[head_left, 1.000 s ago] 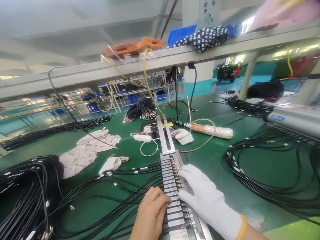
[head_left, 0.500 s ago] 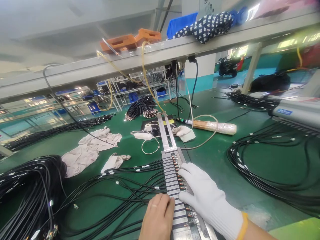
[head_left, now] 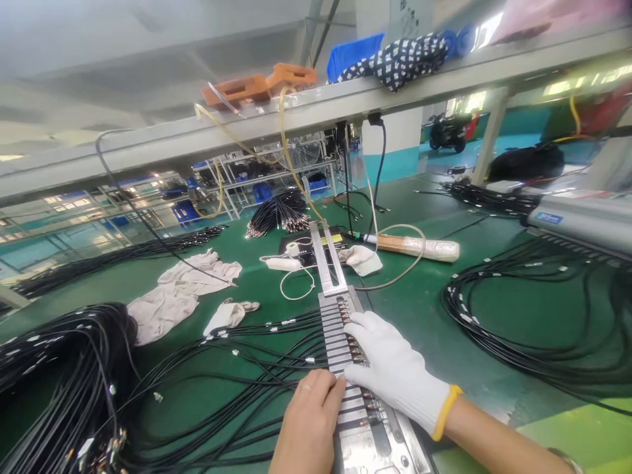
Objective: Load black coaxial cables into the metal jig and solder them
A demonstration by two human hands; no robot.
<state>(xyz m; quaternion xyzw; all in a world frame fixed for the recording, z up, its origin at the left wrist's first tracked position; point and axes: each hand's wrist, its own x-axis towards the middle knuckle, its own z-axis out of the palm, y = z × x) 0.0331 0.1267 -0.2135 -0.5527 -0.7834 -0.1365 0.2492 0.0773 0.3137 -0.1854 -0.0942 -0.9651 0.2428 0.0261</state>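
A long slotted metal fixture [head_left: 363, 447] lies on the bench, with several black cables [head_left: 291, 332] laid side by side across it. Their copper-coloured connector ends [head_left: 368, 411] stick out along its right side. My left hand [head_left: 309, 418], bare with a ring, rests at the fixture's left edge, fingers bent and pressed together; whatever is under the fingertips is hidden. My right hand [head_left: 395, 362], in a white knitted glove with a yellow cuff, lies over the connector row, thumb and fingers stretched apart and touching the fixture. The two hands meet near the thumb.
A thick cable bundle [head_left: 59, 368] fills the left; coiled cables [head_left: 474, 322] lie right. Crumpled cloths [head_left: 168, 309], a glove [head_left: 230, 316], a black box [head_left: 306, 247] and a plastic-wrapped bar [head_left: 419, 247] are around. A grey machine [head_left: 577, 214] stands right, a shelf beam [head_left: 316, 112] above.
My right hand has shifted slightly left and up along the connector row, closer to my left hand. My left hand has moved a little up the fixture. The view has shifted slightly.
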